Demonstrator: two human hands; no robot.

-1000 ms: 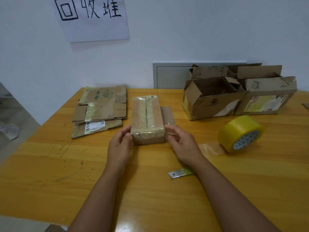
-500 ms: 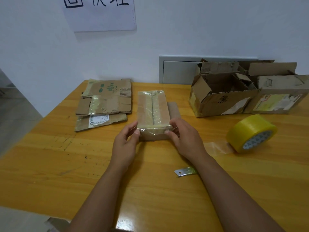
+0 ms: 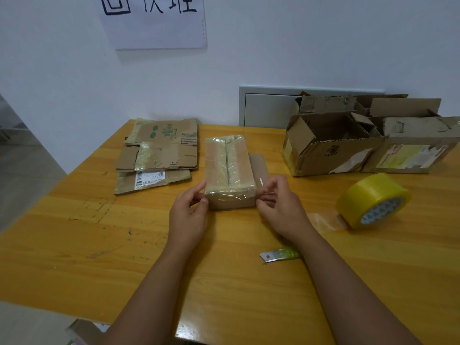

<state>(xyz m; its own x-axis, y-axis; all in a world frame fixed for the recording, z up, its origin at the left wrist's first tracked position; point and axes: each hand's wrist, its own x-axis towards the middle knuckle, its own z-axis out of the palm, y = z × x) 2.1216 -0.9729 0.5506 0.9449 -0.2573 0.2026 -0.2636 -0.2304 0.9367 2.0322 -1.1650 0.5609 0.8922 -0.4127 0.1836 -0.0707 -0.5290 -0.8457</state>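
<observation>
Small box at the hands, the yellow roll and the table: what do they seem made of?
Small box: matte brown cardboard, its top wrapped in glossy, wrinkled clear tape. Yellow roll: probably translucent yellowish plastic tape, going by its sheen and loose clear end. Table: wood or wood-look laminate, with grain lines under a shiny coat.

Forearms (image 3: pixel 154 282), left grip (image 3: pixel 188 217) and right grip (image 3: pixel 281 207) are bare.

Soft, even indoor light, faint shadows, mild glare on the table (image 3: pixel 249 307), wide-angle bending at edges.
</observation>
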